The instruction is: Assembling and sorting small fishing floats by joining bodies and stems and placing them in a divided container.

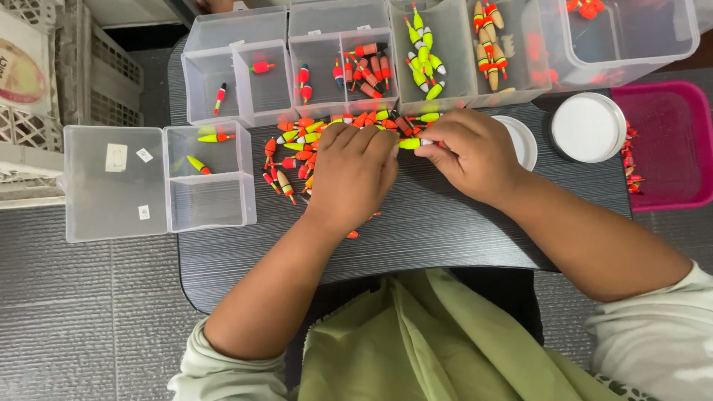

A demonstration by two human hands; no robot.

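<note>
Fingers of the right hand (475,152) pinch a small yellow-green plastic fishing float (414,143), its tip touching the left hand (355,172). That left hand lies curled, palm down, over loose orange and yellow floats (291,152) on the dark bench (445,223), just below clear plastic compartment boxes (342,59).

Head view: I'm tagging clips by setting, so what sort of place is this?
Probably a home or small-workshop sorting spot: a small dark table strewn with fishing floats, clear compartment boxes part-filled by colour, plastic crates on a tiled floor.
</note>
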